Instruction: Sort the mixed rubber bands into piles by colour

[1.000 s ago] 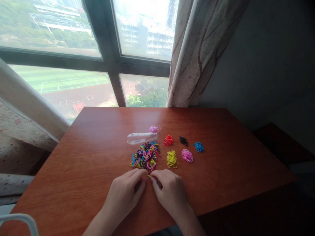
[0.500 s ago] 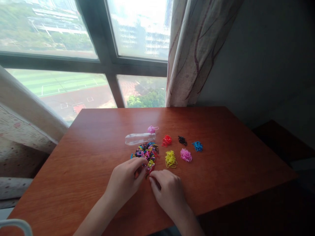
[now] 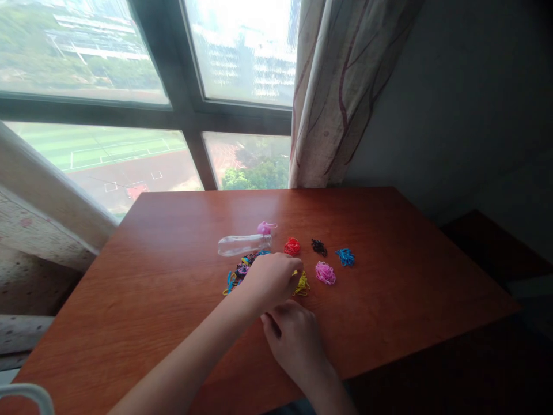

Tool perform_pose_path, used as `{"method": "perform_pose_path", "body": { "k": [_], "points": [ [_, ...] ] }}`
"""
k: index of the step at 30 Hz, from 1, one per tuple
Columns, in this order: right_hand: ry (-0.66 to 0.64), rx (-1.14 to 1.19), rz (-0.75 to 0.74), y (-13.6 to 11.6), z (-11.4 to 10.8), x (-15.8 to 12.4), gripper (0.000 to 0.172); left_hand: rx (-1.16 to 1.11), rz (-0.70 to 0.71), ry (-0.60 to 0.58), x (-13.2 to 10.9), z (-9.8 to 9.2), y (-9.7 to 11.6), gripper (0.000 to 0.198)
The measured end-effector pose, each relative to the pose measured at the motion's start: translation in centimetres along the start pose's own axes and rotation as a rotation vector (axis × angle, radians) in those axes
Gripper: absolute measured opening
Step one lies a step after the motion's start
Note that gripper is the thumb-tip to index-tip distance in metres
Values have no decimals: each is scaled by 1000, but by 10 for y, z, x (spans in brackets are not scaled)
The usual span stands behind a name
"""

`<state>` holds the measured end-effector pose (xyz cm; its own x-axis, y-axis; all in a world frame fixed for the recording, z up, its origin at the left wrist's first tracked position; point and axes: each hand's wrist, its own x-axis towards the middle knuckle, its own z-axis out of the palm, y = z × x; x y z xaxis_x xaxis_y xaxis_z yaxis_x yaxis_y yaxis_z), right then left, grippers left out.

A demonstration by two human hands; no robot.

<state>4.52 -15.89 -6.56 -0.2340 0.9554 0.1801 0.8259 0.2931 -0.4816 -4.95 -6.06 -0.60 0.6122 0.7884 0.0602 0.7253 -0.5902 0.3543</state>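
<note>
The brown table stands against the window, with a pale curtain and a dark wall on the right. The left hand is over the yellow bands, the right hand just below it. Both have bent fingers; whether they hold something, I cannot tell. The mixed bands lie partly hidden near the clear bottle.

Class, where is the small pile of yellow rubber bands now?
In the head view, the yellow pile lies right of centre on the brown wooden table, partly hidden by the left hand, with the pink rubber-band pile to its right.
</note>
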Motion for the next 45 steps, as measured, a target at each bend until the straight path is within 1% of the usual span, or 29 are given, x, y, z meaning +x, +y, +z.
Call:
{"method": "perform_pose_path", "body": {
  "k": [3, 6, 9, 13, 15, 18, 21, 23, 26, 29, 34, 38, 45],
  "points": [
    [10, 21, -1, 0, -1, 0, 13, 16, -20, 4, 3, 1, -1, 13],
    [19, 42, -15, 0, 0, 0, 12, 17, -53, 17, -4, -5, -6, 14],
    [24, 77, -14, -2, -1, 0, 12, 11, -84, 34, -21, -13, -15, 18],
    [23, 103, 15, -4, -4, 1, 10, -85, -133, 104, -53, -19, -28, 19],
    [17, 99, 31, -7, -4, 2, 9, -137, -180, 135, -71, -16, -33, 18],
    [29, 70, 74, -13, -2, 2, 11, -185, -227, 164, -93, -7, -37, 18],
    [55, 24, 142, -22, 1, 2, 21, -236, -252, 188, -109, 5, -40, 17],
    [64, -2, 177, -27, 4, 2, 23, -266, -271, 207, -115, 13, -41, 17],
    [75, -6, 183, -31, 5, 2, 17, -296, -283, 239, -120, 22, -43, 17],
    [84, 17, 151, -29, 7, 1, 12, -293, -291, 237, -122, 26, -44, 17],
    [90, 43, 122, -23, 8, -1, 14, -275, -302, 212, -122, 24, -41, 18],
    [99, 80, 130, -20, 8, -4, 14, -264, -300, 204, -122, 23, -40, 18],
    [175, 172, 124, -10, 0, -9, 14, -215, -270, 207, -123, 27, -42, 18]
  ]
}}
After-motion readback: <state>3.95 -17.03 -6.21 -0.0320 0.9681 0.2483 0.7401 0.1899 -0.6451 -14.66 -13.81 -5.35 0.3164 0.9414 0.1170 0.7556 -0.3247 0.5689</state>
